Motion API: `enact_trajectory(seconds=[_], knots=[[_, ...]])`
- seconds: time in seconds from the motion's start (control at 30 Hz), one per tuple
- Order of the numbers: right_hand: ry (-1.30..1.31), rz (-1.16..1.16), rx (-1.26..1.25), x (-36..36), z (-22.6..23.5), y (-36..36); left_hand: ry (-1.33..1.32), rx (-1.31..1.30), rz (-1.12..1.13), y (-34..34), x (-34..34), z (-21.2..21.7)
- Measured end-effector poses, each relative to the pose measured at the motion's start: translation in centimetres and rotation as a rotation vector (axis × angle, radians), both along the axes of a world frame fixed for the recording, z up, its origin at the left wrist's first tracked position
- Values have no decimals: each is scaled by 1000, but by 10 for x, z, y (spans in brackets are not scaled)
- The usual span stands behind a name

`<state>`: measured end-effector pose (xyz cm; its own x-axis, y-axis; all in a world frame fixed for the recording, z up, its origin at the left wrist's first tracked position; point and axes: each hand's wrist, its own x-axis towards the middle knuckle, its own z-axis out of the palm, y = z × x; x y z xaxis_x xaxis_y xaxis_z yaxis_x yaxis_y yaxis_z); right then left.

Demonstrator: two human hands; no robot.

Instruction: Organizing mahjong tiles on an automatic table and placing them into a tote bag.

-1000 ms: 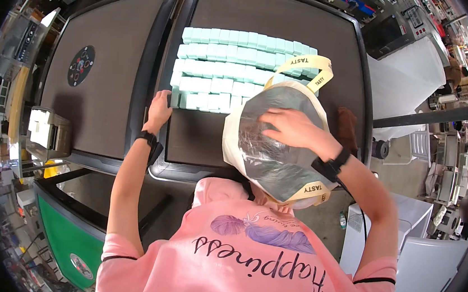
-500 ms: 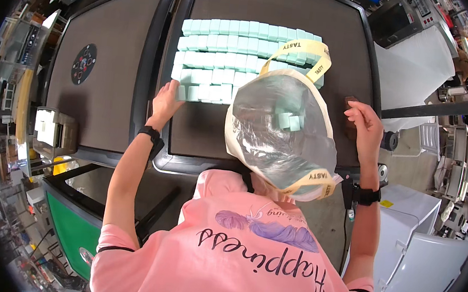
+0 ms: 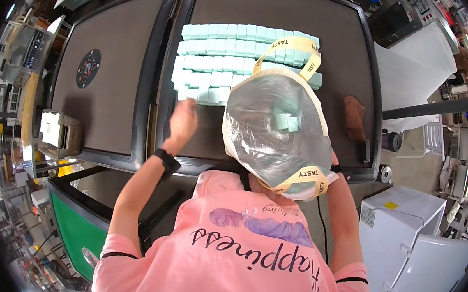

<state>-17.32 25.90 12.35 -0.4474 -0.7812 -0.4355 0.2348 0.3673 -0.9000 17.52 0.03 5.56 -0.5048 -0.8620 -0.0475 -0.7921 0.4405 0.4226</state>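
Note:
Pale green mahjong tiles (image 3: 243,50) lie in several long rows on the dark table top (image 3: 281,10). My left hand (image 3: 184,123) is at the left end of the nearest row, its fingertips touching or just short of the tiles; they are too blurred to show a grip. A clear plastic sheet (image 3: 271,107) with a cream edge and yellow printed straps covers the right part of the rows. A few tiles (image 3: 287,122) show through it. Behind its right edge my right hand is mostly hidden, with only a bit of the hand (image 3: 334,158) and the wrist showing.
A dark brown cloth (image 3: 354,118) lies on the table's right side, near the raised black rim (image 3: 381,92). Left of it stands a second table (image 3: 123,39) with a round control panel (image 3: 88,68). A box with white blocks (image 3: 58,132) sits at that table's near left corner.
My left hand has shifted right and nearer, off the left end tile. My right hand has swung from beside the brown cloth inward, behind the plastic sheet.

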Motion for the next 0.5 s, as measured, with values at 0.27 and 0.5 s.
enact_trajectory(seconds=[0.27, 0.5], knots=[[-490, -61, -37, 19, -21, 10, 174, 559, -277, 69, -12, -77], [-211, -17, 2, 63, 35, -1, 520, 816, -144, 80, -11, -50]])
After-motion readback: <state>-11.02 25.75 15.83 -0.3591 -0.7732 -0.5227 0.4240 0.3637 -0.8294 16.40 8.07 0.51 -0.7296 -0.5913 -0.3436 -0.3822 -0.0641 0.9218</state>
